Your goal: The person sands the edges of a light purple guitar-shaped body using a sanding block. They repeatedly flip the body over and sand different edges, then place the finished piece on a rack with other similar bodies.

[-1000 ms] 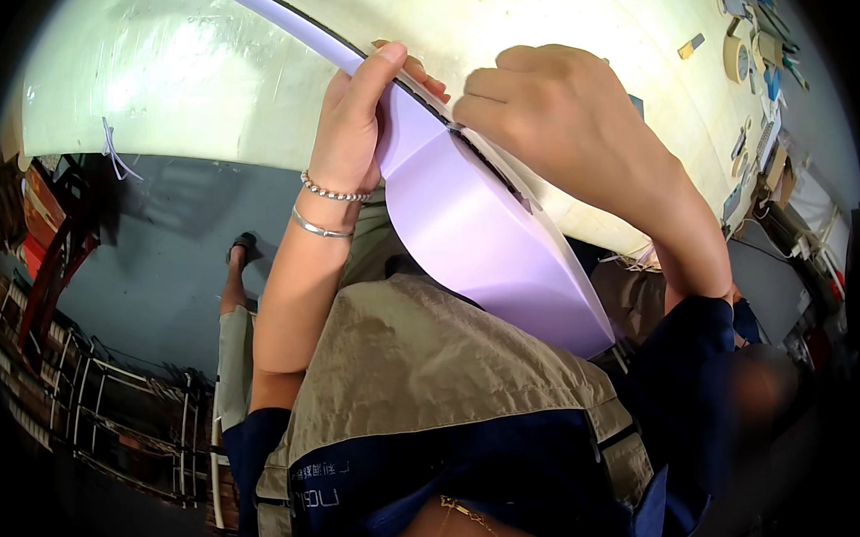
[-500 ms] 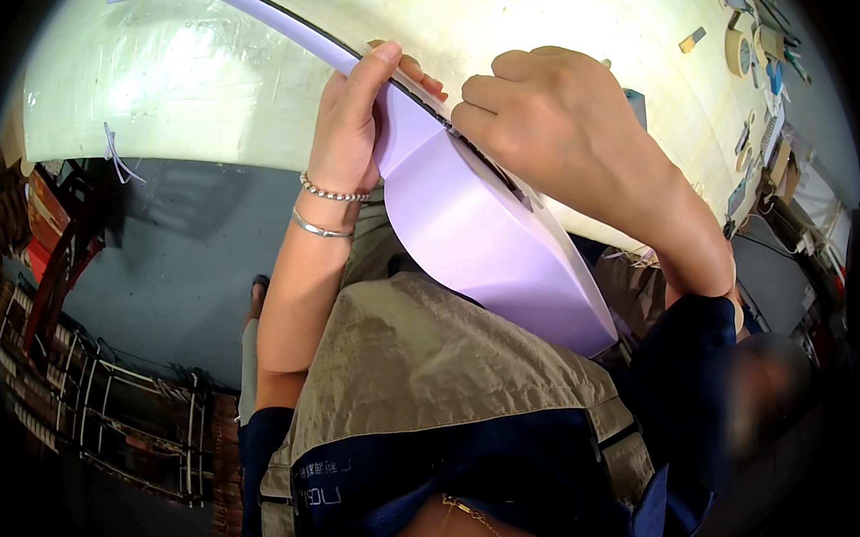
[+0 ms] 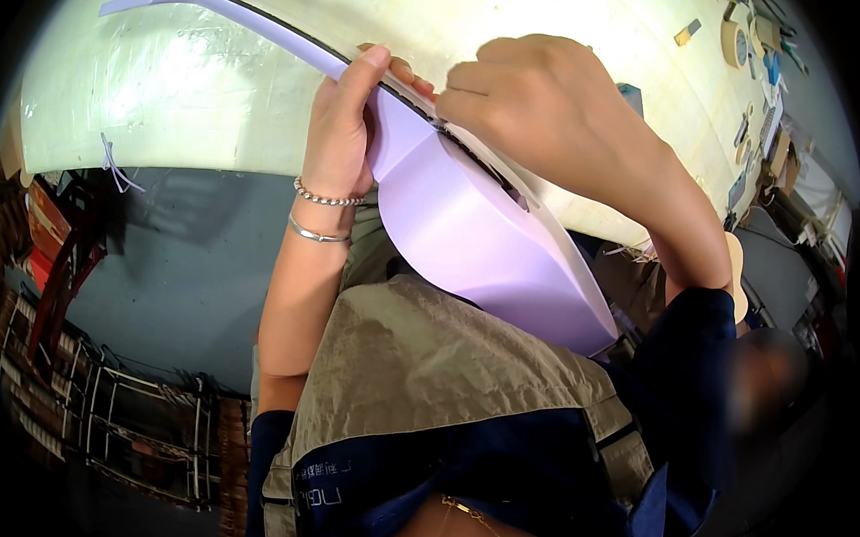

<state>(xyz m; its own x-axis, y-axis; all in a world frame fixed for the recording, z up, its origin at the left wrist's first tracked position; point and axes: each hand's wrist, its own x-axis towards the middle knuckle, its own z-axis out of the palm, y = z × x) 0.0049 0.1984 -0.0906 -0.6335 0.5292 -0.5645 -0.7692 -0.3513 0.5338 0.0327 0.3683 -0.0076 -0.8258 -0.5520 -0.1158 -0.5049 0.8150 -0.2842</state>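
One lilac ukulele (image 3: 424, 178), slanting lengthwise upper-left to lower-right; wrapped at neck (image 3: 295, 52) by left hand (image 3: 340, 123); flanked nearer body (image 3: 492, 247) by curled right hand (image 3: 540, 107), can't tell if holding anything.

You wear a dark blue top (image 3: 500, 437) whose sleeves (image 3: 688, 339) end around the elbows. A drab khaki-brown panel of an apron (image 3: 446, 350) spreads across your front, its cloth creased and its lower border curved and stitched. Khaki straps (image 3: 625, 460) with dark bands run at both sides, and white print (image 3: 326, 487) marks the blue cloth. Behind your left hand (image 3: 338, 133) come a bracelet (image 3: 328, 199) of round silvery beads and a smooth, thin silver bangle (image 3: 318, 233). A fine gold necklace (image 3: 469, 511) with small ornaments hangs at your neckline.
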